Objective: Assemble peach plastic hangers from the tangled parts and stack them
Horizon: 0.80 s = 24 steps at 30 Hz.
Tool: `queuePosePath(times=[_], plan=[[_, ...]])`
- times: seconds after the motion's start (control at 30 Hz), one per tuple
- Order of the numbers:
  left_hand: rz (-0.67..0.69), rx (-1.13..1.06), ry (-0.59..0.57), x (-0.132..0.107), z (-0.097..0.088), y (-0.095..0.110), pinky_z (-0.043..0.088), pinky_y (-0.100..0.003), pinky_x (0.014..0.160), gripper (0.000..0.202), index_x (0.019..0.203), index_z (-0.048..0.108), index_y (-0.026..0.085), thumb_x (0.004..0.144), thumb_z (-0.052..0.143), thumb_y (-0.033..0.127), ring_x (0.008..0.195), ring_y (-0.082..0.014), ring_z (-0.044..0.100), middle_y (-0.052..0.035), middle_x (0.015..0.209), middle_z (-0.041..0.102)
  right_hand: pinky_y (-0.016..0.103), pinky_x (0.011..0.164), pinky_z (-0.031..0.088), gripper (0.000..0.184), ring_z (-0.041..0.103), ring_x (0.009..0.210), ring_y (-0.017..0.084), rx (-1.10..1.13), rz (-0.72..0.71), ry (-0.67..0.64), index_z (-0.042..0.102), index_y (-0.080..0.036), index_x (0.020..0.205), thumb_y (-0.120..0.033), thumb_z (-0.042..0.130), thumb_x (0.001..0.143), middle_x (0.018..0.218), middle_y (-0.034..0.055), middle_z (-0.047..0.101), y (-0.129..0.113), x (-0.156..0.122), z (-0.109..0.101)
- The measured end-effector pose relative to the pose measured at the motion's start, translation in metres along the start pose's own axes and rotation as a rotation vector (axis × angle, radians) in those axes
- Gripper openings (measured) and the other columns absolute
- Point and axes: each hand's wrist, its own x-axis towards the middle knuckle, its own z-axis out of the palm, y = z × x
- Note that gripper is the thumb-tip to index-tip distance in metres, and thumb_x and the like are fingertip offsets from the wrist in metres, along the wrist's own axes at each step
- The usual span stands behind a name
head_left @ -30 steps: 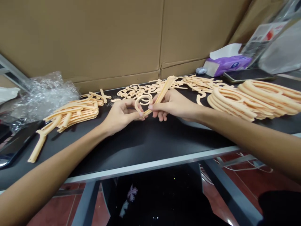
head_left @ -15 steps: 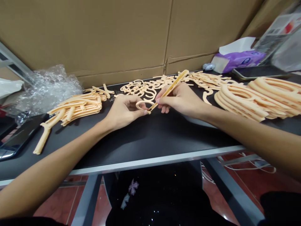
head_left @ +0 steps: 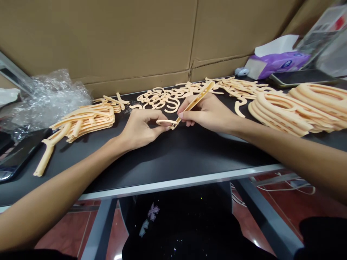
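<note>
My left hand (head_left: 139,127) is closed in a pinch on a curved, cream-coloured plastic hook (head_left: 166,120) above the black table. In my right hand (head_left: 211,112) is a long, slim hanger arm (head_left: 200,98) of the same colour, hollow along one side and slanting up to the right. Its lower tip meets the end of the hook at my left fingertips. Whether the two are joined there I cannot tell. Behind my hands lie many loose hooks (head_left: 155,98) in a tangled heap.
At left, a stack of hanger arms (head_left: 86,121) lies by bubble wrap (head_left: 58,99) and a dark phone (head_left: 21,155). Larger looped pieces (head_left: 282,112) are piled at right, near a purple tissue pack (head_left: 283,63) and another phone (head_left: 303,77). A cardboard wall (head_left: 121,39) stands behind.
The hook has tilted flatter, so its loop looks narrower. Both hands keep their hold close together. The view has shifted slightly.
</note>
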Motion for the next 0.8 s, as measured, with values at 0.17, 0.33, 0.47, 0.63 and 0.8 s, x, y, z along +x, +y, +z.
queuePosePath(times=[0.17,0.33,0.47,0.63,0.8], plan=[[0.1,0.081,0.032,-0.0016,0.0008,-0.0025,0.052,-0.026,0.067,0.011,0.075,0.077,0.017,0.086,0.076,0.018,0.068,-0.014,0.071,-0.0023,0.076,0.079,0.032,0.067,0.05,0.002,0.061,0.061,0.014,-0.064,-0.095,-0.03,0.072,-0.017,0.081,-0.017,0.073,0.079,0.067,-0.0002,0.066,0.0051,-0.0004,-0.0025],[0.107,0.142,0.056,-0.0046,0.0027,-0.0026,0.054,-0.027,0.066,0.011,0.076,0.075,0.019,0.088,0.076,0.02,0.068,-0.0142,0.071,-0.0009,0.076,0.079,0.033,0.068,0.048,0.001,0.06,0.063,0.015,-0.085,-0.106,-0.05,0.071,-0.017,0.08,-0.018,0.071,0.081,0.071,0.0007,0.068,0.0067,-0.001,-0.0036],[0.105,0.181,0.078,-0.0063,0.0057,-0.0011,0.055,-0.028,0.065,0.01,0.078,0.073,0.02,0.087,0.076,0.019,0.066,-0.0147,0.071,0.0003,0.076,0.078,0.032,0.066,0.047,0.005,0.059,0.061,0.013,-0.074,-0.076,-0.017,0.07,-0.017,0.078,-0.013,0.07,0.081,0.071,0.0001,0.067,0.0043,-0.0021,-0.0011],[0.077,0.164,0.093,-0.008,0.0083,-0.0009,0.057,-0.028,0.065,0.009,0.078,0.072,0.019,0.085,0.077,0.016,0.065,-0.0151,0.072,0.0003,0.076,0.078,0.031,0.062,0.047,0.01,0.06,0.055,0.013,-0.053,-0.023,0.01,0.069,-0.017,0.074,-0.009,0.069,0.08,0.065,-0.0011,0.066,0.0021,-0.0019,0.0014],[0.062,0.162,0.089,-0.0087,0.0085,0.0008,0.057,-0.025,0.065,0.009,0.077,0.071,0.018,0.085,0.075,0.014,0.064,-0.0136,0.071,0.0002,0.076,0.077,0.028,0.058,0.047,0.012,0.061,0.052,0.012,-0.038,-0.018,0.018,0.068,-0.017,0.072,-0.006,0.068,0.078,0.063,-0.002,0.066,-0.0016,-0.0034,0.0026]])
